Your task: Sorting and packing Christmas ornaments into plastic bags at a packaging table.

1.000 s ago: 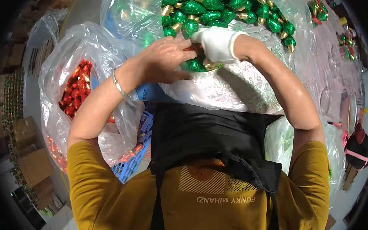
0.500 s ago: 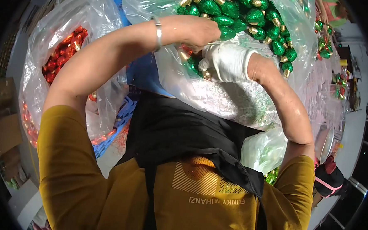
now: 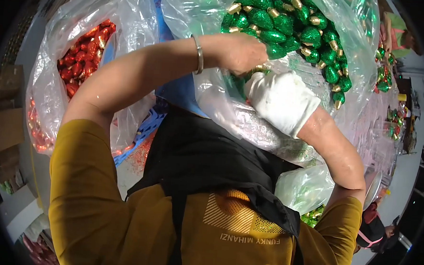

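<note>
My bare left hand (image 3: 245,55), with a silver bangle at its wrist, is closed, knuckles up and fingertips hidden beneath. My right hand (image 3: 282,98) wears a white glove, and its fingers curl in just below the left hand. Between the two shows a gold-capped end (image 3: 260,68); which hand grips it is hard to tell. Dark green glitter lies in shadow under them. Beyond my hands, a pile of green glittery bulb ornaments (image 3: 275,23) with gold screw-type caps rests in a large clear plastic bag (image 3: 189,9).
At the left, another clear bag (image 3: 132,6) holds red shiny ornaments (image 3: 81,58), with a blue basket (image 3: 150,122) by it. A smaller bag (image 3: 305,188) with green pieces is near my right elbow. Two other people (image 3: 399,34) are at the right side.
The view has shifted, so the bags sit a little differently in it. My right hand has turned, its glove back now facing up, still close beneath the left hand.
</note>
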{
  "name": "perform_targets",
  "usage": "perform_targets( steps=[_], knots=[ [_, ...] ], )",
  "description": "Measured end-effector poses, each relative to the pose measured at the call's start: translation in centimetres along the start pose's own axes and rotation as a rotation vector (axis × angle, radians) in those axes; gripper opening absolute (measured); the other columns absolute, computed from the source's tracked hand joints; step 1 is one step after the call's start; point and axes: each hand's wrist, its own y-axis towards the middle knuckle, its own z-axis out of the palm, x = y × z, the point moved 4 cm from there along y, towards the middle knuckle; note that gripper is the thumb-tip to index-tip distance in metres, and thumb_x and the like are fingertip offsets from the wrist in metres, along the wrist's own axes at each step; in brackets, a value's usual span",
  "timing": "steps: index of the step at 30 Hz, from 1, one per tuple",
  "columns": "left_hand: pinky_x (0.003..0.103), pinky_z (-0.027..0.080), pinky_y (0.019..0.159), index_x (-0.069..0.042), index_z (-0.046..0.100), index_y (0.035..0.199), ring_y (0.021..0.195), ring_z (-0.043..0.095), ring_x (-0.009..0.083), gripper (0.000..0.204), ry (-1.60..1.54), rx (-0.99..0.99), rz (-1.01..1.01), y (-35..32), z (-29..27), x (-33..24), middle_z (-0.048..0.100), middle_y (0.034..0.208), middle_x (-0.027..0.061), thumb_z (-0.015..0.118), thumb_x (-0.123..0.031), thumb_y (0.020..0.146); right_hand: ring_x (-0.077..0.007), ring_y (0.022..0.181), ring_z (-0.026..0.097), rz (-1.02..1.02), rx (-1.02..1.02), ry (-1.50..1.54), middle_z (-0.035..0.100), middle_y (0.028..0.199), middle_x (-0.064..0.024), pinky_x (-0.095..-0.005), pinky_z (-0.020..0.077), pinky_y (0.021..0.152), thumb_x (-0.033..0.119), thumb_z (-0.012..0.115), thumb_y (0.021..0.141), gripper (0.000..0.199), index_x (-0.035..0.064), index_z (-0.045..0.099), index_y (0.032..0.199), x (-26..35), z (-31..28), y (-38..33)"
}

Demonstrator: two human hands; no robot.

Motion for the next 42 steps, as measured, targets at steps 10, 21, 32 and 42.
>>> perform_targets(
  steps=[10, 21, 32, 42],
  knots=[
    [0.045, 0.051, 0.055, 0.007, 0.064, 0.075, 0.067, 0.064, 0.0363, 0.014, -0.018, 0.096, -0.099, 2.0, 1.3, 1.8, 0.063, 0.072, 0.0214, 0.059, -0.004, 0.066, -0.0334, 0.062, 0.063, -0.081, 0.25, 0.354, 0.061, 0.068, -0.0153, -0.0391, 0.0508, 0.057, 0.005, 0.057, 0.07, 0.008, 0.001, 0.062, 0.075, -2.5, 3.9, 2.0],
    [0.046, 0.051, 0.064, 0.003, 0.066, 0.077, 0.076, 0.064, 0.0375, 0.013, -0.09, 0.066, -0.1, 2.0, 0.4, 1.8, 0.065, 0.078, 0.0211, 0.057, -0.005, 0.073, -0.0345, 0.074, 0.065, -0.101, 0.578, 0.288, 0.066, 0.076, -0.0145, -0.0401, 0.0517, 0.066, 0.002, 0.057, 0.072, 0.014, 0.002, 0.069, 0.081, -3.5, 4.6, 4.0],
    [0.044, 0.049, 0.069, 0.001, 0.063, 0.084, 0.082, 0.061, 0.035, 0.016, -0.227, 0.01, 0.012, 2.8, 0.7, 2.8, 0.064, 0.086, 0.0185, 0.059, -0.01, 0.073, -0.0337, 0.073, 0.065, 0.351, 0.415, 0.248, 0.065, 0.075, -0.0173, -0.0401, 0.0522, 0.064, 0.007, 0.064, 0.072, 0.013, 0.0046, 0.068, 0.084, -4.9, 4.7, 3.1],
    [0.042, 0.048, 0.077, 0.001, 0.064, 0.091, 0.085, 0.06, 0.0336, 0.024, 0.088, 0.058, -0.06, 2.4, -3.1, 0.2, 0.062, 0.088, 0.0208, 0.064, -0.016, 0.074, -0.0274, 0.062, 0.059, 0.366, 0.06, 0.566, 0.062, 0.07, -0.0152, -0.0371, 0.0491, 0.06, 0.001, 0.06, 0.072, 0.017, 0.0033, 0.066, 0.088, -6.8, 1.5, -1.9]
  ],
)
